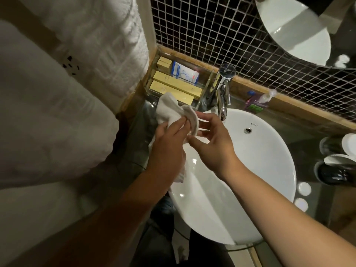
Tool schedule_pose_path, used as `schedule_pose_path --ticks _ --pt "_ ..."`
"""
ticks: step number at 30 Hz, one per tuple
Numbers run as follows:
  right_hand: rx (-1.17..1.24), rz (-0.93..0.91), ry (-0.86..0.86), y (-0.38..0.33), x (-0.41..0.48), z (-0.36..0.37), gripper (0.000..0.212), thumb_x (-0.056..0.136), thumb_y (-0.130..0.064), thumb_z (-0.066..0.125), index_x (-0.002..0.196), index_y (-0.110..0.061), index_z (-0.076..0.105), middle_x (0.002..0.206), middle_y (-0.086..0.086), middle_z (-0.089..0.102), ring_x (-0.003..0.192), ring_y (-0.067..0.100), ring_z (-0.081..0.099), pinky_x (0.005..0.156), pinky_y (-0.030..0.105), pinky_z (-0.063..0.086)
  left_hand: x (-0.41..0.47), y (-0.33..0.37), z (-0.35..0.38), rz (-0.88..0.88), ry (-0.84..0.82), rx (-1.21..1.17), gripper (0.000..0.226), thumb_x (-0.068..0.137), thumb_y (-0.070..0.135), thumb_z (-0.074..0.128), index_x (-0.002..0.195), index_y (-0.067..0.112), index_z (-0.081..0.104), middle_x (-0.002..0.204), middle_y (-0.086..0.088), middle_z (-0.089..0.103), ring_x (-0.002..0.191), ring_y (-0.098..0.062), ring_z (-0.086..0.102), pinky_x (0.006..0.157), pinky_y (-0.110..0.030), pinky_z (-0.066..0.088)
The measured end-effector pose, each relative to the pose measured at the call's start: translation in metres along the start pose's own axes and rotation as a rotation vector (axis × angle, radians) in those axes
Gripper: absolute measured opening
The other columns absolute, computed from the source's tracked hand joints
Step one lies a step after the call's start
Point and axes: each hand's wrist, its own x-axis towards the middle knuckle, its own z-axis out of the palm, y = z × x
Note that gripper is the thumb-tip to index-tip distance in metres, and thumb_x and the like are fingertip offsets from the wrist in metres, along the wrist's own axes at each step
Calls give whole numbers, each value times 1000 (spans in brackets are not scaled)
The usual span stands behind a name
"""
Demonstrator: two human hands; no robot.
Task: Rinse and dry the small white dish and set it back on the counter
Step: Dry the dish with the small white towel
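Currently the step in hand is judged to be drying. Largest first: the basin [240,170] fills the lower centre of the frame, the faucet [223,89] above it. At centre, the left hand [167,143] grasps the white cloth [173,110], pressing it over the small white dish [194,122]. The right hand [210,139] pinches the dish's rim. Advice: rotate the dish by its rim, wiping both faces above the basin.

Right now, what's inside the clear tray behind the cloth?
The clear tray holds yellow boxes and a white-and-blue packet. The white cloth covers the nearest box's left end; anything beneath is hidden.
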Motion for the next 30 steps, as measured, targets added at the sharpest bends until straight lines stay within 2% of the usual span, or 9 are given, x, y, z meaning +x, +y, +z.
schedule_pose_path --ticks 3,6,12,16,18,20,25,28,30 --pt "13 -15 28 -1 -8 10 51 81 -19 82 123 -31 56 118 -9 67 104 13 66 87 31 58 3 -1 -9 10 41 -34 59 83 4 75 138 11 54 142 -5 55 131 -28 46 114 -38 32" --pt "138 49 46 -2 -11 13 52 79 -9 82 120 -29 57 115 0 69 102 20 69 86 42 61 6 -7 -20 60 18 32 60 83 3 73 139 11 53 143 -9 54 131 -32 44 111 -48 37" --pt "454 170 68 -2 -9 8 55 66 -1 78 113 -24 62 107 14 70 91 27 75 74 36 61 -5 5 -21 129 -27 128 63 86 4 67 143 20 48 147 0 49 128 -34 39 100 -42 46" --pt "516 220 -23 4 -8 0 51 82 12 67 124 -16 60 111 20 74 99 36 73 85 44 61 -8 5 -22 170 -89 183 64 88 22 69 147 25 43 148 3 48 118 -28 41 95 -34 42" --pt "529 244 -17 5 -8 -2 49 83 11 63 125 -15 61 108 21 74 97 36 73 80 40 61 -11 2 -25 231 -141 320 73 88 39 68 150 25 34 150 1 46 124 -28 42 104 -38 34" --pt "533 254 17 4 -9 -5 45 85 9 60 123 -15 64 106 20 75 94 33 74 75 35 61 -19 0 -30 261 -159 401 76 87 42 69 151 22 33 149 -3 46 125 -30 44 110 -43 32" --pt "416 214 159 0 -9 -22 37 90 1 63 120 -21 66 104 10 77 98 26 74 71 30 61 -33 -10 -50 152 -24 90 70 72 4 81 136 9 54 134 -9 61 101 -30 57 89 -42 51" --pt "284 136 145 -2 -9 -36 33 93 -8 67 121 -26 66 103 4 78 96 21 74 72 31 62 -30 -15 -54 105 63 -55 60 77 -5 74 133 1 56 129 -15 63 107 -35 61 95 -46 52" --pt "167 66 41 -7 -10 -42 31 95 -10 66 120 -28 68 101 1 78 91 19 75 74 34 63 -24 -14 -57 100 116 -186 46 86 -6 65 131 -1 57 124 -18 66 111 -32 62 100 -36 47"
